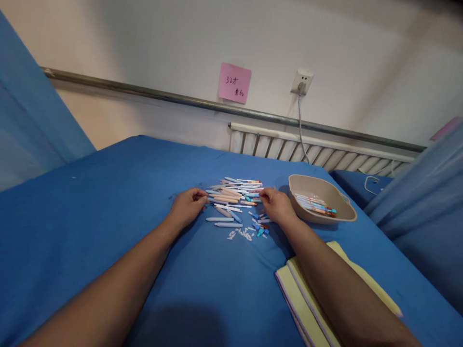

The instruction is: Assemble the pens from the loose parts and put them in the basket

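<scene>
A loose pile of pen parts lies on the blue cloth, with pale pen barrels [229, 193], thin white refills [231, 208] and small blue and teal pieces [259, 231]. My left hand [186, 207] is at the pile's left edge, thumb and fingers pinched against the barrel ends. On the right side, my right hand [278, 206] pinches at the opposite end of the pile. What either pinch holds is too small to make out. Tiny white pieces [240, 234] lie in front of the barrels.
A beige basin [314, 185] with several assembled-looking pens [314, 205] inside stands right of my right hand. A folded yellow towel [304, 289] lies under my right forearm. Behind the cloth-covered surface [108, 207] are a radiator [275, 144], a metal rail and a wall.
</scene>
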Tool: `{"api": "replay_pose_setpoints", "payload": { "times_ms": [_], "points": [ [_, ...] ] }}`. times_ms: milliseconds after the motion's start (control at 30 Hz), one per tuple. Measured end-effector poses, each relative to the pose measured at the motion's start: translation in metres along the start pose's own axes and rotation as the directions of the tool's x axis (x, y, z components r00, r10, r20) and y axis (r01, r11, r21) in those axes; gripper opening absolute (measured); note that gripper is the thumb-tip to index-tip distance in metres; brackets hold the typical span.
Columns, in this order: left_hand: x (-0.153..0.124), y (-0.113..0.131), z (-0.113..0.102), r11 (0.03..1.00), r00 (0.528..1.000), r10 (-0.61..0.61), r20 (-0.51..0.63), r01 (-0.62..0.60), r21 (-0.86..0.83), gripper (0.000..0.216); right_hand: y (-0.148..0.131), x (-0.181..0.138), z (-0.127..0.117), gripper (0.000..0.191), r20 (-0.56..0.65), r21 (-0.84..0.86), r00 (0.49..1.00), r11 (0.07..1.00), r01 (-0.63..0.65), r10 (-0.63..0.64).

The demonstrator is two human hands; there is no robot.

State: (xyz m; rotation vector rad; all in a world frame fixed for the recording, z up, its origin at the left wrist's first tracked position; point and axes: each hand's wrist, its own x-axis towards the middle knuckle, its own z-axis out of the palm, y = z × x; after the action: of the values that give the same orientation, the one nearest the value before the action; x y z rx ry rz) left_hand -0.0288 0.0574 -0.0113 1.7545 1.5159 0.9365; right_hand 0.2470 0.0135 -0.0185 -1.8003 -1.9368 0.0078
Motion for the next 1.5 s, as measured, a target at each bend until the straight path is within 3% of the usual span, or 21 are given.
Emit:
{"api": "replay_pose_setpoints", "payload": {
  "times_ms": [100, 267, 600, 800, 1033, 1167, 1300, 1400, 1500],
  "points": [
    [-0.001, -0.001, 0.001, 1.000, 1.000, 0.012, 0.019, -0.012, 0.002, 0.021, -0.007, -0.001, 0.004, 0.018, 0.075, 0.028, 0.997, 0.999, 0.032, -0.034],
    [0.000, -0.006, 0.005, 0.998, 0.997, 0.047, 0.058, -0.049, 0.038, 0.021, -0.024, -0.005, 0.014, 0.021, 0.182, 0.070, 0.960, 0.977, 0.201, -0.211],
    [-0.001, -0.009, 0.007, 0.994, 0.992, 0.084, 0.098, -0.091, 0.065, 0.023, -0.032, 0.003, 0.019, 0.025, 0.284, -0.104, 0.920, 0.945, 0.310, -0.271],
    [-0.001, -0.012, 0.007, 0.995, 0.992, 0.085, 0.091, -0.090, 0.052, 0.023, -0.030, 0.003, 0.013, 0.027, 0.353, -0.117, 0.886, 0.926, 0.360, -0.300],
    [-0.002, -0.008, 0.004, 0.992, 0.992, 0.087, 0.096, -0.095, 0.079, 0.023, -0.020, -0.002, 0.005, 0.021, 0.307, -0.094, 0.897, 0.928, 0.360, -0.317],
    [-0.015, 0.007, 0.000, 0.980, 0.959, 0.153, 0.238, -0.178, 0.087, 0.022, -0.024, -0.013, 0.000, 0.014, 0.187, 0.050, 0.947, 0.966, 0.255, -0.260],
    [-0.036, 0.020, 0.000, 0.933, 0.828, 0.268, 0.493, -0.350, 0.082, 0.018, -0.035, -0.033, -0.003, 0.017, 0.061, 0.385, 0.996, 0.922, 0.038, -0.067],
    [-0.046, 0.024, 0.004, 0.867, 0.791, 0.314, 0.525, -0.465, 0.181, 0.018, -0.040, -0.049, -0.005, 0.021, 0.101, 0.623, 0.995, 0.778, -0.078, 0.019],
    [-0.049, 0.024, 0.010, 0.818, 0.807, 0.313, 0.500, -0.497, 0.290, 0.019, -0.039, -0.058, -0.005, 0.021, 0.114, 0.689, 0.993, 0.716, -0.109, 0.042]
  ]
}}
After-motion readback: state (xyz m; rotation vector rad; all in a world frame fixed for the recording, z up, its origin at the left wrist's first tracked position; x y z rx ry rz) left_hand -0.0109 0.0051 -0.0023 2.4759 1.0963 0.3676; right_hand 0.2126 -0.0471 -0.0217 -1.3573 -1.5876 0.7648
